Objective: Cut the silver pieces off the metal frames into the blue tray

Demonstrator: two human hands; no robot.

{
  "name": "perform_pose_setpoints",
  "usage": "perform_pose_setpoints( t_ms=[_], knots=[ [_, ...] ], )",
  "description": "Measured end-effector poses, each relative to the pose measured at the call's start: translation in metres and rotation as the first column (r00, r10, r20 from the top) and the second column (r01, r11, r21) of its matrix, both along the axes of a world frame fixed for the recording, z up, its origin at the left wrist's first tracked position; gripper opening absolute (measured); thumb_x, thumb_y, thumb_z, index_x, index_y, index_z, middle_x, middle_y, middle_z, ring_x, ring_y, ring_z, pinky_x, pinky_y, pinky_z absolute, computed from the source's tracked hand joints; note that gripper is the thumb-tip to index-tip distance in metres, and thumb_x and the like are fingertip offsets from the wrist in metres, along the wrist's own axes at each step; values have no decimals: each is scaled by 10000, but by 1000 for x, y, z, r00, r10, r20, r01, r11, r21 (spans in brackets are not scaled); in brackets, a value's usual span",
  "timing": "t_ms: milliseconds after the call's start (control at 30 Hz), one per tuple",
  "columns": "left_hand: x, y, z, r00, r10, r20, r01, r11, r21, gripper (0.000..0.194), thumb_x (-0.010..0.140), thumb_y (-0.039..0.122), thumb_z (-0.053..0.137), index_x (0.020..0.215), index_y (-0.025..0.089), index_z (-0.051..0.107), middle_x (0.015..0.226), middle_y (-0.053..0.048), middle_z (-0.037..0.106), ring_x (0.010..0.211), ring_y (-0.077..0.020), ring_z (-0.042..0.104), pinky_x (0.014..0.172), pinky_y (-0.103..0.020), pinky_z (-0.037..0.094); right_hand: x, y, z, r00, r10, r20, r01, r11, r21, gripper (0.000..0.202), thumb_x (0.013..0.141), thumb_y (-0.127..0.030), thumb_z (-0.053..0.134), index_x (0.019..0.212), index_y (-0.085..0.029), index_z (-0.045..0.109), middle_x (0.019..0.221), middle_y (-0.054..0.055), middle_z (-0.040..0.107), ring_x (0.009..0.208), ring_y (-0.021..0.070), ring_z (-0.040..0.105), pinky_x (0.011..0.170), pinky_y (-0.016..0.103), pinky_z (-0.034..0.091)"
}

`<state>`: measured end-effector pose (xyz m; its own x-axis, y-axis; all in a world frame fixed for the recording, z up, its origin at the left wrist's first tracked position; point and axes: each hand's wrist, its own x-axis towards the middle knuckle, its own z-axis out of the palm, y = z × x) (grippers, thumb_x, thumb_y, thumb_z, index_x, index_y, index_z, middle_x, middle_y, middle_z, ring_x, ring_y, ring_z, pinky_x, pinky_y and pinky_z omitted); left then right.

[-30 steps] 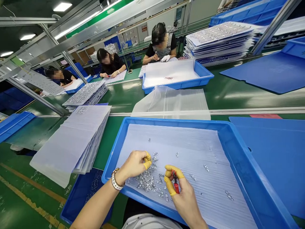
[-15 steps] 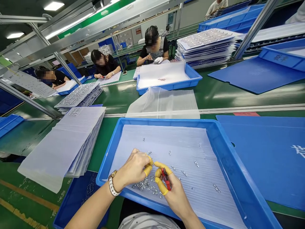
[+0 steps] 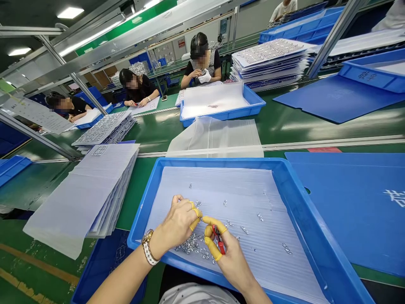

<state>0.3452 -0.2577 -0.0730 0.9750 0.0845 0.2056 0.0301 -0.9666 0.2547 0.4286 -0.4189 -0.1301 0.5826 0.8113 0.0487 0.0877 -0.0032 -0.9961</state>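
Observation:
My left hand, in yellow finger cots and with a watch at the wrist, is pinched over a small silvery metal piece, mostly hidden by the fingertips. My right hand, also in yellow finger cots, is curled around red-handled nippers. Its index fingertip reaches up close to the left fingertips. Both hands are above a blue tray lined with a white sheet. A pile of small metal pieces lies below my left hand, and several more are scattered over the sheet.
Left of the tray is a stack of white sheets with a metal frame piece on top. A blue board lies to the right. Across the green bench, co-workers sit near another blue tray and stacked sheets of parts.
My hands have shifted only slightly, still close together with the nippers in the right. The co-worker opposite has raised both hands. The view has moved a little.

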Motion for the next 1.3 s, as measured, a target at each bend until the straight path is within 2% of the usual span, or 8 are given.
perform_pose_setpoints(
  t_ms=[233, 333, 500, 600, 767, 967, 1167, 1300],
  knots=[
    [4, 12, -8, 960, 43, -275, -83, 987, -136, 112, 879, 221, 557, 821, 182, 645, 741, -37, 675, 736, -176, 602, 802, -367, 333, 4, -1, -15, 983, -124, 136, 144, 978, -148, 365, 845, -332, 505, 1171, -190, 583, 898, 69, 668, 736, 184, 618, 695, 304, 522],
    [2, 27, -16, 940, 50, -338, -108, 982, -155, 110, 844, 263, 622, 767, 194, 659, 749, -25, 703, 735, -173, 629, 803, -341, 363, 9, -6, -19, 971, -115, 210, 164, 959, -232, 387, 852, -370, 483, 1178, -187, 582, 936, 84, 679, 759, 203, 635, 715, 334, 529],
    [-23, 72, -20, 898, 213, -384, -274, 955, -112, 154, 890, 183, 523, 865, 188, 675, 881, -51, 717, 829, -181, 651, 835, -306, 427, 15, -13, -30, 948, -108, 300, 199, 936, -292, 392, 841, -411, 480, 1170, -225, 583, 974, 70, 683, 790, 215, 651, 732, 343, 535],
    [-45, 88, -23, 862, 309, -403, -363, 929, -64, 211, 889, 117, 468, 952, 165, 664, 974, -81, 692, 919, -191, 639, 847, -297, 454, 14, -11, -39, 935, -101, 339, 200, 941, -272, 385, 847, -429, 476, 1168, -241, 574, 988, 62, 678, 789, 210, 654, 729, 333, 535],
    [-65, 77, -39, 806, 362, -469, -418, 908, -18, 99, 838, 216, 592, 888, 172, 665, 889, -64, 668, 817, -200, 636, 775, -301, 483, 10, -8, -45, 923, -76, 378, 184, 948, -259, 361, 857, -419, 460, 1161, -258, 572, 961, 55, 678, 759, 208, 654, 678, 324, 535],
    [-57, 64, -56, 766, 416, -491, -473, 881, 8, 328, 803, 493, 623, 890, 177, 636, 922, -84, 667, 841, -236, 634, 761, -332, 476, 11, -11, -45, 914, -53, 402, 174, 946, -273, 359, 847, -388, 460, 1162, -254, 569, 948, 55, 679, 759, 210, 655, 677, 325, 532],
    [-52, 65, -59, 753, 417, -509, -484, 875, 1, 71, 809, 253, 603, 827, 193, 637, 853, -51, 683, 789, -206, 643, 717, -297, 464, 11, -12, -45, 914, -60, 400, 178, 947, -266, 353, 861, -409, 446, 1153, -255, 572, 956, 59, 680, 771, 220, 652, 701, 346, 531],
    [-57, 66, -50, 753, 439, -490, -507, 862, -8, 117, 841, 183, 524, 837, 197, 640, 864, -42, 698, 791, -188, 644, 718, -282, 461, 11, -11, -46, 916, -53, 397, 170, 949, -265, 361, 861, -412, 447, 1166, -261, 567, 950, 55, 681, 769, 222, 652, 691, 351, 533]
  ],
)
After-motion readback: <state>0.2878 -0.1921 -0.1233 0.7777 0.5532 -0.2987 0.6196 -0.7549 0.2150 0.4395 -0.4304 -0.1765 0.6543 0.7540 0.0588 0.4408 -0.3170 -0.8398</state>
